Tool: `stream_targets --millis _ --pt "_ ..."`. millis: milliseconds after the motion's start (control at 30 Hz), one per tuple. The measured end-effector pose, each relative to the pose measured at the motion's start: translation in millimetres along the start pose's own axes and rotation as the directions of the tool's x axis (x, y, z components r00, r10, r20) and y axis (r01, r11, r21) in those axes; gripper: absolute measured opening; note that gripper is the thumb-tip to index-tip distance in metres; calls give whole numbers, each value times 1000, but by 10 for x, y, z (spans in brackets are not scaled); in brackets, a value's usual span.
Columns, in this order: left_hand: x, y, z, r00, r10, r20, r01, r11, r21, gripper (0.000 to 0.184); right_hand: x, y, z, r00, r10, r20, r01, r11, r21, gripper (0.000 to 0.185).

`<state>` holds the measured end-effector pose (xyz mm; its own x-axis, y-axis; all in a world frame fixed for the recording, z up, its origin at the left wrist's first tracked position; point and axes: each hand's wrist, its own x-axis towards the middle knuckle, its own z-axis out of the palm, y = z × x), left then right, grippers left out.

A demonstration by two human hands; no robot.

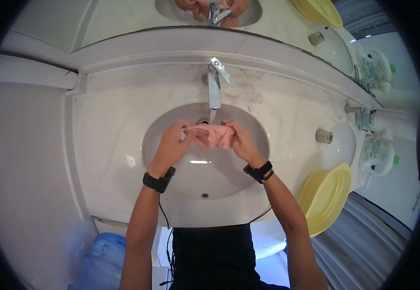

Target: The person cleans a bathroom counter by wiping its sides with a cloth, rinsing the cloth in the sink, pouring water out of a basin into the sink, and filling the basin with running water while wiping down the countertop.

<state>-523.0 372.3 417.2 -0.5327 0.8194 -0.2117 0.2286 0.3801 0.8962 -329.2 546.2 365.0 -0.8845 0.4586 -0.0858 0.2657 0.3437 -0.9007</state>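
Observation:
A pink cloth [213, 136] is stretched between my two hands over the oval sink [205, 181]. My left hand [173, 143] grips its left end, with fingers closed on it. The right end is pinched in my right hand [242, 141]. Just above the cloth, a thin stream of water runs from the chrome faucet [214, 92] toward it. The cloth hangs bunched and wet-looking, and the drain behind it is partly hidden.
To the right, a yellow basin [327, 195] leans at the counter's edge. A small brownish cup-like object [324, 136] stands on the pale counter [108, 145]. Farther right are a second faucet [363, 118] and a white container [378, 154]. A mirror runs along the back.

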Motion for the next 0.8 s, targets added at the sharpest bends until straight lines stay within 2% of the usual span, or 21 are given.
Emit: stream_targets --millis 33,67,133,167,200,233,267,300,333,367,433,500,533,567,600,633,667,700,733,800 --pt "-24 76 -54 1000 1 -1 -1 1000 4 16 -6 -16 -1 996 76 -41 -64 970 237 36" --pt "-55 133 -94 999 45 -15 -45 999 25 17 -20 -133 -26 996 75 -44 -62 969 240 36" --pt "-108 126 -95 996 90 -28 -88 995 51 18 -49 -465 -81 986 164 24 -161 983 -92 39" --pt "-143 70 -51 995 98 17 -99 994 45 18 -88 -506 -34 986 164 23 -162 983 -88 39" --pt "-182 19 -1 992 106 64 -108 993 38 18 -137 -546 25 998 67 -12 -67 916 -395 41" --pt "-208 -30 57 992 107 69 -110 993 41 18 -176 -574 83 999 -36 -17 16 746 -665 42" --pt "-216 -58 117 976 186 114 -195 978 72 18 -205 -533 170 999 -34 -26 8 747 -664 42" --pt "-216 -36 161 951 262 164 -280 955 96 18 -232 -429 291 992 -113 -46 51 724 -688 43" --pt "-246 -17 207 949 264 173 -282 955 94 18 -264 -323 400 980 -190 -61 91 696 -712 44" --pt "-281 56 234 937 286 199 -314 941 125 17 -284 -231 497 981 -185 -65 84 697 -712 44" --pt "-353 57 282 926 302 228 -340 928 153 17 -331 -112 641 1000 23 6 -19 937 -348 42" --pt "-415 -9 313 930 304 204 -355 888 292 21 -391 -86 623 998 54 12 -46 925 -377 39" --pt "-463 -38 304 929 303 212 -356 887 293 21 -424 -75 594 996 82 17 -68 910 -410 36" --pt "-512 -57 271 952 214 217 -283 885 368 19 -458 -53 529 996 84 12 -72 911 -406 36" --pt "-546 -80 234 969 126 212 -210 872 442 17 -492 -23 430 997 45 65 -7 865 -502 35" --pt "-570 -146 212 969 126 214 -211 871 443 17 -526 -3 356 992 13 125 63 805 -590 34" --pt "-585 -203 191 960 31 277 -185 816 548 14 -557 -16 316 992 13 125 63 805 -590 34" --pt "-602 -255 172 943 -70 326 -168 745 646 13 -590 -33 281 977 83 195 43 824 -566 31" --pt "-630 -302 147 943 -68 326 -169 746 644 13 -623 -53 240 952 149 266 20 840 -543 27" --pt "-655 -230 69 894 237 379 -423 723 546 17 -658 -309 61 926 185 328 7 863 -505 25"
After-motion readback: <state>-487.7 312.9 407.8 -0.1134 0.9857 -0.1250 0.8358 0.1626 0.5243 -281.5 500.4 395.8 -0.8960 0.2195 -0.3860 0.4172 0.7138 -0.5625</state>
